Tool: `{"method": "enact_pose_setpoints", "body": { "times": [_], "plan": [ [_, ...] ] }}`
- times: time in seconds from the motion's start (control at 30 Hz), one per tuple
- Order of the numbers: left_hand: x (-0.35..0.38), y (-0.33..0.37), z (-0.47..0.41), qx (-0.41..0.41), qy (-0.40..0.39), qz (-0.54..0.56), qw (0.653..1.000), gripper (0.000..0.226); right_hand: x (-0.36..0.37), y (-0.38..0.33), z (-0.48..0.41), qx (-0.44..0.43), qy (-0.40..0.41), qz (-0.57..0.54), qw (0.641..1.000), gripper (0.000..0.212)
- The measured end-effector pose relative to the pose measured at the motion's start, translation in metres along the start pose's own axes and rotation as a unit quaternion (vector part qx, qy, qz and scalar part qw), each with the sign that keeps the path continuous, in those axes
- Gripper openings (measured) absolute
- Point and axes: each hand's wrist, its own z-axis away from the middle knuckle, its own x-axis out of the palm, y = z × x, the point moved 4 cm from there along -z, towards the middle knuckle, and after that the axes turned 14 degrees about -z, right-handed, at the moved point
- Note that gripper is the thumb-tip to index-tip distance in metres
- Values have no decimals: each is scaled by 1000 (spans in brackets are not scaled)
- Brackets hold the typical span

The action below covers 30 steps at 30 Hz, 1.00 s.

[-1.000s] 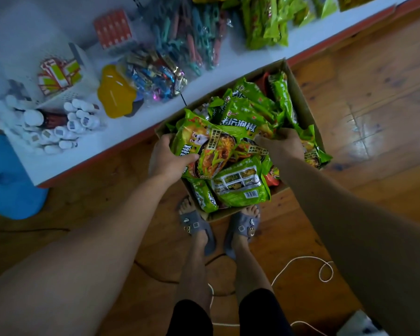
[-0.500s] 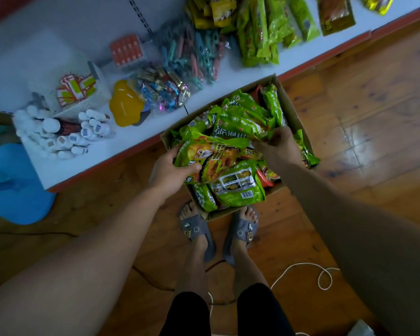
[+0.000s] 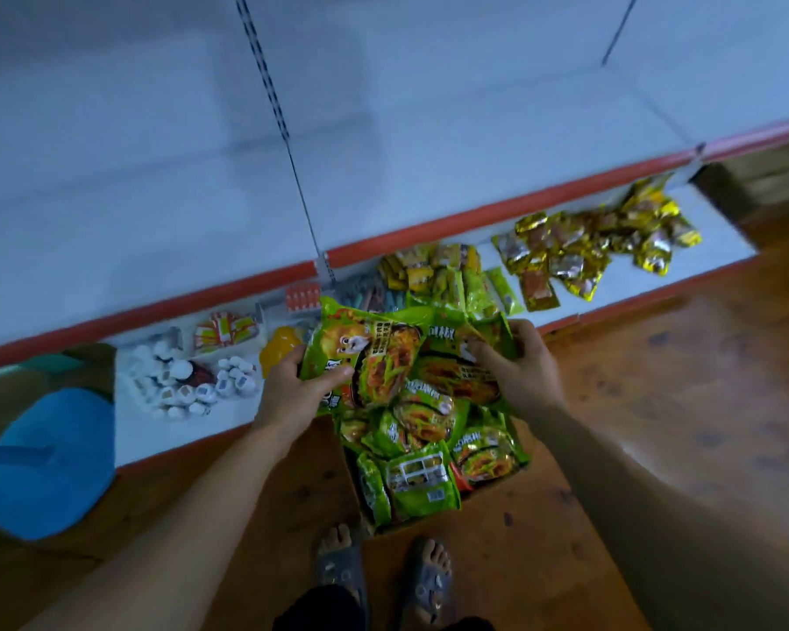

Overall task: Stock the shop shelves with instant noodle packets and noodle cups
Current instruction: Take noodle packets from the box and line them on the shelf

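A bundle of green instant noodle packets (image 3: 374,352) is held up above a cardboard box (image 3: 361,507) on the floor. My left hand (image 3: 292,393) grips the bundle's left edge, thumb on top. My right hand (image 3: 515,366) grips its right side. More green packets (image 3: 424,480) lie piled in the box below. A white shelf (image 3: 383,175) with a red front edge stands bare just above the bundle. No noodle cups are in view.
The bottom shelf (image 3: 201,421) holds white bottles (image 3: 187,384), a yellow item (image 3: 279,348), clothes pegs, yellow and gold snack packets (image 3: 584,252). A blue round object (image 3: 42,462) sits at the left. My feet in grey sandals (image 3: 379,576) stand behind the box on the wooden floor.
Both hands have lifted the bundle of packets up out of the box. The view has tilted up, so the white shelf above is now in sight.
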Motion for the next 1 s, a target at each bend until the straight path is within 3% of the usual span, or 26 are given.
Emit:
{"method": "enact_pose_setpoints", "body": {
  "times": [0.1, 0.17, 0.23, 0.33, 0.47, 0.57, 0.67, 1.0],
  "plan": [
    [-44, 43, 25, 44, 24, 15, 999, 46, -9, -67, 18, -56, -18, -30, 998, 69],
    [-72, 70, 40, 80, 45, 29, 995, 31, -12, -114, 29, -97, -22, -52, 994, 69],
    [-97, 99, 55, 118, 70, 48, 989, 25, -14, -162, 40, -142, -28, -61, 988, 60],
    [-135, 142, 77, 164, 111, 82, 977, 23, -13, -233, 57, -219, -43, -84, 971, 23],
    [-189, 197, 108, 227, 161, 119, 953, 23, -13, -314, 86, -290, -63, -136, 945, 23],
    [-227, 232, 132, 268, 191, 147, 933, 26, -10, -365, 106, -327, -81, -191, 922, 9],
    [-259, 258, 146, 292, 212, 169, 917, 32, 0, -406, 117, -330, -104, -242, 906, 3],
    [-359, 293, 107, 280, 252, 233, 897, 36, 71, -483, 98, -238, -133, -374, 886, 19]
  ]
}}
